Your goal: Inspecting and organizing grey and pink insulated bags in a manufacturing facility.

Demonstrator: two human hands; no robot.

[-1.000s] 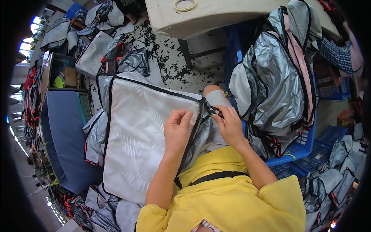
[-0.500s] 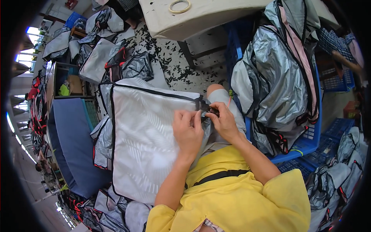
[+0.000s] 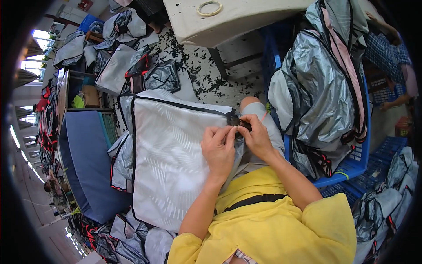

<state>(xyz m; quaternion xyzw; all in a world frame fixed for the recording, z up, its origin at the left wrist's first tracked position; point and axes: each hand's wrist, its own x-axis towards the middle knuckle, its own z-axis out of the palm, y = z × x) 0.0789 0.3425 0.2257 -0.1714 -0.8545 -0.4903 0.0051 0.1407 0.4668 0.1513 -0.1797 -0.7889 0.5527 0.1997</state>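
Across my lap lies a white bag point(image 3: 173, 158) with a faint striped pattern and black edge binding. My left hand point(image 3: 218, 149) is closed in a pinch just below the bag's upper right corner; what sits between its fingertips is too small to make out. My right hand point(image 3: 258, 138) is closed around a small dark tool point(image 3: 244, 125), whose kind is mostly hidden by the fingers. The tool lies against the black corner of the bag, and the fingertips of both hands meet there.
A blue plastic crate point(image 3: 358, 163) heaped with silver bags point(image 3: 314, 88) stands on my right. Ahead is a cream-covered table point(image 3: 246, 24) with a tape roll point(image 3: 209, 8). Dark scraps litter the floor point(image 3: 202, 72). Blue-grey padded panel point(image 3: 94, 163) to the left; people work nearby.
The view has shifted slightly, moving the scene a little right. My left fingertips have moved closer to my right ones and now meet them at the bag's corner.
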